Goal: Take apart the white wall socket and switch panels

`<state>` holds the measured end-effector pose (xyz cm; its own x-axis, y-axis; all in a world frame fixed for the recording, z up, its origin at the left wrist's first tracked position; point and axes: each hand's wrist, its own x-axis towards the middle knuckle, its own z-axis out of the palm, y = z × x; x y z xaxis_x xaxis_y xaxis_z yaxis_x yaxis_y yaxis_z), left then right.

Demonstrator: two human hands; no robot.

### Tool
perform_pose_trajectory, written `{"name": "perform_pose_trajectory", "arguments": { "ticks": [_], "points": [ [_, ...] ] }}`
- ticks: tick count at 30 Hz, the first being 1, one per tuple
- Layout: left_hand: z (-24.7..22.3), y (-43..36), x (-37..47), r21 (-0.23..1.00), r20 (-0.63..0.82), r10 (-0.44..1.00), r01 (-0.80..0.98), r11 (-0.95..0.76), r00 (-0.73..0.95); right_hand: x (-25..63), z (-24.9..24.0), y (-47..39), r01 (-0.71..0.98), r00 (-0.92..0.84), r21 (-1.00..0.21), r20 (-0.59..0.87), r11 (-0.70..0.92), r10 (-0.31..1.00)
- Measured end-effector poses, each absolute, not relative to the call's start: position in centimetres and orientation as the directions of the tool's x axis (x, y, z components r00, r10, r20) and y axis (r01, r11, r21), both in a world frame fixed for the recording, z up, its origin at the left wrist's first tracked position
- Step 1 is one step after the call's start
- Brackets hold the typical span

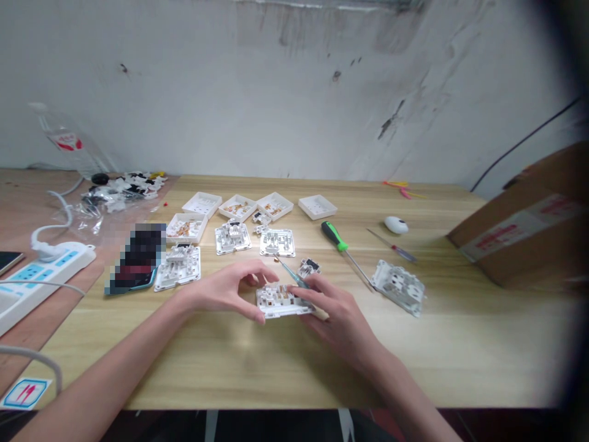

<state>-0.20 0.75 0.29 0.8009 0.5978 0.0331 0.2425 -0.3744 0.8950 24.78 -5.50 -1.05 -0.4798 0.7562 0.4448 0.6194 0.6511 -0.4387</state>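
Near the front middle of the wooden table [257, 374], a white socket housing [283, 302] with copper-coloured pieces inside is held between both hands. My left hand [234, 288] grips its left side, thumb at the front corner and fingers behind. My right hand [329, 307] is closed on its right side, with fingertips over the top and thumb at the edge. A thin teal tool [293, 274] slants back from the right fingertips; whether they pinch it is unclear. Just behind the right hand lies a small black-and-white module [309, 267]. Two more white housings [233, 237] [277, 242] lie farther back.
White trays [186, 227] with copper parts stand at the back. Left are a phone [138, 258], a power strip [41, 276] and a bottle [69, 144]. Right are a green-black screwdriver [340, 242], another housing [399, 287], a small screwdriver [391, 245] and a cardboard box [529, 227].
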Motion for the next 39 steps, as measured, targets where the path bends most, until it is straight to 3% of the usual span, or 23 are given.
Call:
{"name": "perform_pose_trajectory", "arguments": {
  "ticks": [5, 9, 16, 24, 31, 39],
  "points": [
    [1.0, 0.4, 0.3, 0.783, 0.255, 0.559, 0.171, -0.598, 0.789, 24.7, 0.0, -5.2, 0.623, -0.448, -0.488, 0.417, 0.611, 0.791],
    [0.9, 0.1, 0.8, 0.748, 0.332, 0.628, 0.209, -0.63, 0.704, 24.6, 1.2, -4.6, 0.593, -0.425, -0.621, 0.301, 0.513, 0.854],
    [0.4, 0.0, 0.9, 0.833, 0.184, 0.765, 0.315, -0.455, 0.617, 24.4, 1.2, -3.3, 0.587, -0.38, -0.713, 0.176, 0.384, 0.908],
    [-0.2, 0.4, 1.1, 0.881, 0.091, 0.81, 0.333, -0.337, 0.579, 24.5, 1.0, -2.3, 0.625, -0.36, -0.704, 0.123, 0.337, 0.925],
    [-1.4, 0.7, 1.2, 0.976, 0.007, 0.818, 0.175, -0.131, 0.576, 24.8, 0.5, -2.1, 0.739, -0.277, -0.572, 0.224, 0.356, 0.934],
    [-1.6, 1.0, 0.9, 0.969, -0.023, 0.838, 0.217, -0.114, 0.546, 25.8, 1.1, -3.7, 0.722, -0.243, -0.529, 0.409, 0.446, 0.88]
  ]
}}
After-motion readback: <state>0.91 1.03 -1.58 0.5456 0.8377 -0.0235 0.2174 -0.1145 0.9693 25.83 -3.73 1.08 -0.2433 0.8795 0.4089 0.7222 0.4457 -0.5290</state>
